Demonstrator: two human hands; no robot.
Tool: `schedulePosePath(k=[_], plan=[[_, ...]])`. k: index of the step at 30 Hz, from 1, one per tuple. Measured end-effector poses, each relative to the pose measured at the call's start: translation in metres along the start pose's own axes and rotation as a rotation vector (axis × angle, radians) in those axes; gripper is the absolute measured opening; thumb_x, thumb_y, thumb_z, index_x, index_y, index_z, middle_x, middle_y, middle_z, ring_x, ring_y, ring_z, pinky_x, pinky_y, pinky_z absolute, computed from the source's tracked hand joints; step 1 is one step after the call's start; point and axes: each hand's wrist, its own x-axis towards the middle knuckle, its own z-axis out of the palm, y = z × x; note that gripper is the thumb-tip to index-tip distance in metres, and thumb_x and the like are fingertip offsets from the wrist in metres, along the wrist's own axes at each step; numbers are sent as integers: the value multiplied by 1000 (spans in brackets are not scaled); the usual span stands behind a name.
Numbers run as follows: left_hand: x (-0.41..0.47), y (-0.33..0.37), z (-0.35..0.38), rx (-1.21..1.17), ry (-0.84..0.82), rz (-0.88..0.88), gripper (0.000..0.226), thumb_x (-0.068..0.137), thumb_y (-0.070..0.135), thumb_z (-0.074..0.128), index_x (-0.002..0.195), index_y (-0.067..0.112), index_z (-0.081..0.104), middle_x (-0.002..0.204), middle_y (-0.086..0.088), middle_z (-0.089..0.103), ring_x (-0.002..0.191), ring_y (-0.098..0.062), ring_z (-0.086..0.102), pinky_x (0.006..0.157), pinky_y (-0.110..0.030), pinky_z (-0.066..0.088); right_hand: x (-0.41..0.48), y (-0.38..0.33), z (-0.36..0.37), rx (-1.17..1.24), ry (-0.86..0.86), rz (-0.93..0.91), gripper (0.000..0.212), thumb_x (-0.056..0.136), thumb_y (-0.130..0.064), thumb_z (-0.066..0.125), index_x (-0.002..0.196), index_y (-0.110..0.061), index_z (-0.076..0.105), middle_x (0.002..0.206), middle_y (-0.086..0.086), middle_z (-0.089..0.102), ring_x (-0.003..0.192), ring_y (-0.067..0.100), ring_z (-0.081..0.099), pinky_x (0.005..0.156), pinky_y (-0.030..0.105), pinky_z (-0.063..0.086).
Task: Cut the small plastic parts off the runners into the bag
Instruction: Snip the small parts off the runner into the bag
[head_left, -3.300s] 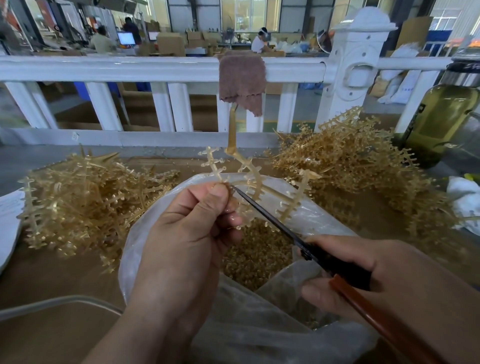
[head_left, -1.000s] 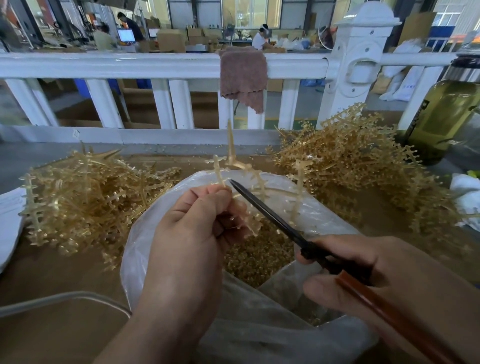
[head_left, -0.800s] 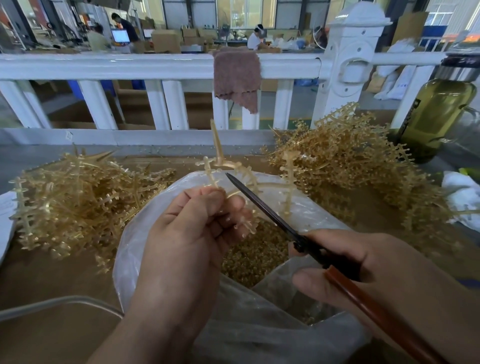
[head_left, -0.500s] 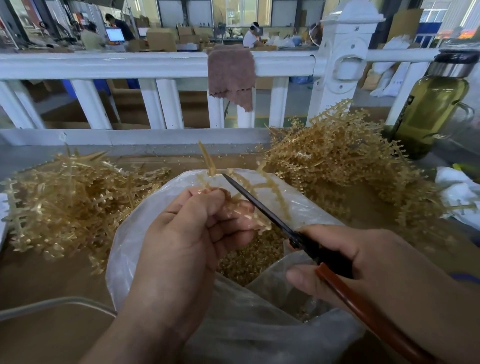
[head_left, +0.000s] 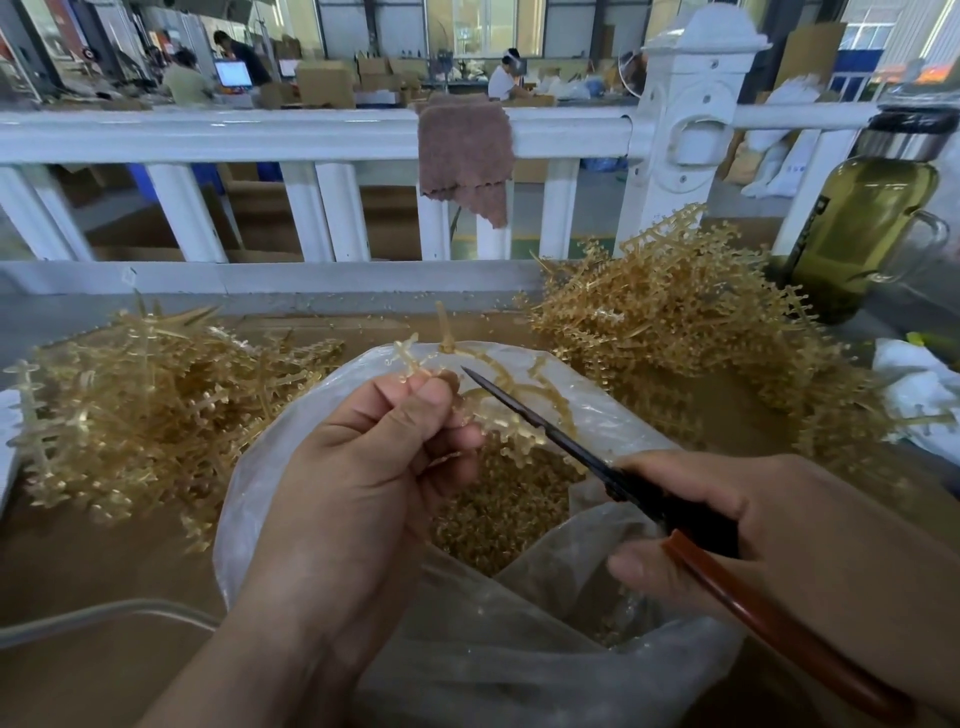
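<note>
The left hand (head_left: 363, 467) pinches a branched, amber, translucent plastic runner (head_left: 498, 387) between thumb and curled fingers, holding it over the mouth of a clear, crinkled plastic bag (head_left: 260, 467). Just right of it, the right hand (head_left: 769, 525) is wrapped round the red-brown handles of black-bladed scissors (head_left: 550, 436). The blades look drawn together and lie across the runner's lower branch.

The runner looks light, thin and springy, likely to flex away from the blades, so a hold on the stem close to the cut seems best. Below the hands, tiny amber cut parts (head_left: 498, 514) fill the bag's bottom.

A loose heap (head_left: 156, 400) of runners lies left of the hands and a taller heap (head_left: 675, 332) to the right; neither blocks the cut. Beyond, a brown cloth (head_left: 462, 156) hangs on a white railing (head_left: 260, 137), and a glass bottle (head_left: 862, 228) of greenish liquid stands far right.
</note>
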Motion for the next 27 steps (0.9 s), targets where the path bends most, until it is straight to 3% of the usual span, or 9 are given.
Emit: schedulePosePath(k=[3, 8, 11, 13, 16, 19, 23, 27], plan=[[1, -1, -1, 38, 9, 19, 13, 69, 34, 73, 73, 22, 76, 71, 0, 66, 66, -11, 65, 57, -21, 55, -1, -3, -2, -45, 6, 0, 61, 69, -89, 41, 109, -46, 58, 90, -19, 68, 78, 0, 65, 73, 27, 53], [1, -2, -2, 104, 8, 63, 15, 75, 37, 71, 74, 23, 76, 73, 0, 65, 71, -11, 64, 58, -21, 53, -1, -9, -3, -155, 51, -21, 63, 69, -86, 37, 103, -39, 61, 86, -23, 65, 83, -1, 60, 80, 23, 45], [1, -2, -3, 195, 27, 125, 22, 75, 42, 79, 76, 21, 76, 75, 0, 67, 76, -13, 64, 62, -24, 52, -1, -11, -3, -197, 89, -18, 67, 69, -88, 35, 105, -38, 61, 86, -21, 66, 82, 1, 62, 68, 26, 51], [0, -4, -2, 245, 51, 171, 23, 78, 44, 71, 74, 22, 75, 76, 0, 70, 77, -13, 65, 69, -29, 50, -2, -11, -3, -215, 142, -34, 64, 72, -84, 39, 107, -35, 59, 85, -19, 68, 79, 2, 64, 61, 27, 54], [-2, -5, 0, 305, 88, 231, 22, 82, 42, 68, 71, 23, 74, 76, -1, 72, 77, -14, 66, 72, -33, 50, -3, -11, 0, -224, 198, -57, 53, 73, -77, 46, 108, -40, 58, 79, -22, 67, 73, -2, 63, 60, 24, 52], [-4, -4, 2, 351, 108, 271, 25, 78, 48, 69, 71, 25, 74, 76, -1, 74, 76, -13, 67, 69, -28, 51, -2, -11, 1, -230, 238, -78, 51, 73, -76, 47, 110, -41, 56, 77, -21, 67, 70, -1, 63, 54, 23, 52], [-5, -3, 3, 395, 122, 310, 23, 80, 46, 71, 70, 25, 72, 76, -1, 75, 72, -11, 66, 64, -20, 54, -1, -8, 1, -234, 274, -116, 44, 77, -70, 50, 99, -34, 64, 71, -21, 65, 65, -2, 61, 69, 23, 49], [-7, -4, 4, 419, 142, 329, 20, 80, 43, 66, 70, 26, 71, 75, -2, 75, 70, -9, 68, 65, -17, 53, -3, -7, 1, -239, 255, -120, 42, 79, -67, 51, 96, -32, 66, 69, -24, 63, 66, -6, 60, 70, 16, 47]])
